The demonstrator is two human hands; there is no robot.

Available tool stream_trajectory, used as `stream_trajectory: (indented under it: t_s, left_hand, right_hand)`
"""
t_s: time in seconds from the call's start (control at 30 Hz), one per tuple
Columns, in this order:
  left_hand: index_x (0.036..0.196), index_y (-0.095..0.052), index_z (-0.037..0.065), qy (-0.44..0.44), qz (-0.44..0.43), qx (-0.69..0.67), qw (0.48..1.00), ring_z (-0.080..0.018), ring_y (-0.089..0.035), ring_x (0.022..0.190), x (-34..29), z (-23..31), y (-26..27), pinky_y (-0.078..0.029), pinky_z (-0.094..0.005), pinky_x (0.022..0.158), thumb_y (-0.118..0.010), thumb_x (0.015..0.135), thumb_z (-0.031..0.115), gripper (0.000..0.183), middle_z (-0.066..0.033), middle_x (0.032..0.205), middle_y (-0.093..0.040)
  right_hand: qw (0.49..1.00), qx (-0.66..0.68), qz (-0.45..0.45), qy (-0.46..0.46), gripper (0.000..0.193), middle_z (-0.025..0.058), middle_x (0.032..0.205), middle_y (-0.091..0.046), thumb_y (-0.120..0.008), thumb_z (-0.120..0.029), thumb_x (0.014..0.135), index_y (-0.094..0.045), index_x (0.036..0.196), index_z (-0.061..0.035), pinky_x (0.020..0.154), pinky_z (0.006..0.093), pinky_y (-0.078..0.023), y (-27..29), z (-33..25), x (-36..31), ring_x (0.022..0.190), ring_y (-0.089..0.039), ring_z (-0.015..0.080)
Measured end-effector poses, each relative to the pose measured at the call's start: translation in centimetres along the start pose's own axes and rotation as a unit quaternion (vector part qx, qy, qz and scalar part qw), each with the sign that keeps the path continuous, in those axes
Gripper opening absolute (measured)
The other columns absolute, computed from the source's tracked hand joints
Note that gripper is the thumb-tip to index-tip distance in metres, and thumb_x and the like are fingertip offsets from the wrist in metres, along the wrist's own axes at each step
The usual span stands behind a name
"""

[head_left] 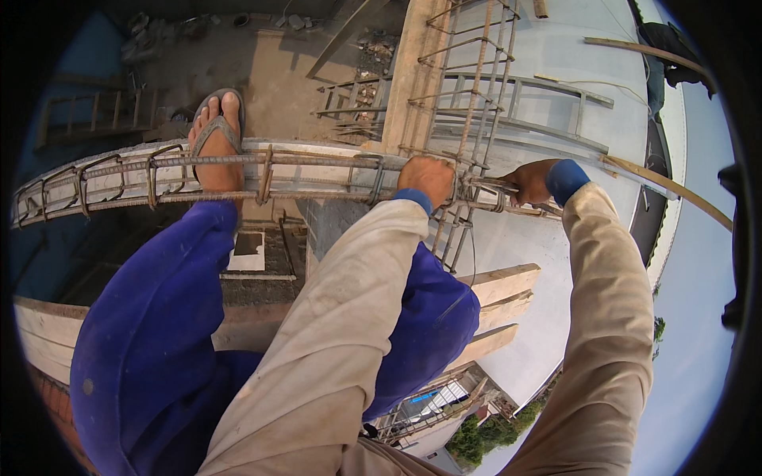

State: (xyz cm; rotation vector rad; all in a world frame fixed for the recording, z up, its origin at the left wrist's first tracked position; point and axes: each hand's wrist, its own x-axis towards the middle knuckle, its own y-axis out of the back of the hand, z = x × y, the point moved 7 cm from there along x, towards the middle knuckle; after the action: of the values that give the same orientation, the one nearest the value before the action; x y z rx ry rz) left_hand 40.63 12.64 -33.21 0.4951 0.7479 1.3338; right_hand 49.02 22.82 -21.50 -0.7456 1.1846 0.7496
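Note:
Across the top of a narrow wall runs a long rebar cage [305,161], rusty bars with square stirrups. It meets an upright-looking rebar cage [480,75] at a crowded joint [462,190]. My left hand [427,179] is closed over the bars just left of this joint; its fingertips are hidden. To the right, my right hand [530,182] grips a pair of pincers [494,184], whose jaws point left at the crossing bars. A thin wire [474,250] hangs below the joint. Both arms wear beige sleeves with blue cuffs.
My sandalled foot [216,147] stands on the wall among the bars, high above a dirt ground [278,75]. Wooden planks [496,297] jut out below the joint. A ladder [524,95] lies beyond, over a pale roof sheet [556,55]. A timber board [409,87] flanks the second cage.

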Motion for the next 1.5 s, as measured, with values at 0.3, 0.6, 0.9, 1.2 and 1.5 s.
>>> stream_trajectory:
  t_s: [0.3,0.6,0.9,1.2,1.5]
  left_hand:
    - [0.112,-0.071,0.012,-0.012,-0.071,0.012,0.997,-0.0252,-0.074,0.101,-0.2,0.2,0.2,-0.06,-0.0391,0.084,-0.093,0.067,0.023,0.052,-0.0068,0.108,-0.076]
    - [0.112,-0.072,0.013,-0.005,-0.079,0.025,0.997,-0.0247,-0.074,0.102,0.0,0.3,-0.3,-0.061,-0.0387,0.084,-0.09,0.069,0.02,0.047,-0.0069,0.108,-0.076]
    - [0.103,-0.077,0.016,0.005,-0.011,-0.002,1.0,-0.0257,-0.076,0.093,0.5,-0.1,-0.9,-0.061,-0.0402,0.077,-0.062,0.092,0.015,0.019,-0.008,0.097,-0.078]
    - [0.102,-0.077,0.015,-0.014,-0.058,0.03,0.998,-0.026,-0.076,0.092,-0.1,0.4,0.4,-0.061,-0.0396,0.076,-0.081,0.075,0.017,0.028,-0.0079,0.097,-0.079]
    - [0.106,-0.075,0.012,-0.009,-0.037,0.02,0.999,-0.0255,-0.075,0.096,-0.2,0.4,0.3,-0.061,-0.039,0.083,-0.089,0.067,0.02,0.042,-0.0062,0.1,-0.078]
  right_hand:
    - [0.946,0.278,-0.146,-0.08,0.051,0.0102,0.132,-0.065,-0.053,-0.027,0.108,-0.035,0.155,-0.0194,0.086,0.0662,-0.062,-1.5,0.1,-1.5,0.115,-0.069,0.0344]
    - [0.958,0.274,-0.061,-0.054,0.039,0.0094,0.095,-0.068,-0.052,-0.034,0.109,-0.05,0.14,-0.0117,0.069,0.0478,-0.065,-1.1,0.2,-0.5,0.075,-0.07,0.0236]
    - [0.956,0.136,0.259,-0.04,0.059,0.0103,0.087,-0.068,-0.08,-0.034,0.089,-0.05,0.132,-0.0074,0.059,0.0422,-0.058,-2.6,-0.5,-2.8,0.069,-0.07,0.0244]
    - [0.965,0.145,0.203,-0.083,0.058,0.0086,0.068,-0.063,-0.044,-0.057,0.107,-0.067,0.097,-0.0044,0.055,0.0406,-0.053,-1.4,1.4,-3.1,0.059,-0.064,0.0243]
    - [0.781,0.608,0.105,-0.098,0.064,0.0005,0.061,-0.051,-0.037,-0.061,0.107,-0.06,0.085,-0.0059,0.042,0.0328,-0.04,-10.6,-2.0,-1.8,0.044,-0.047,0.013]
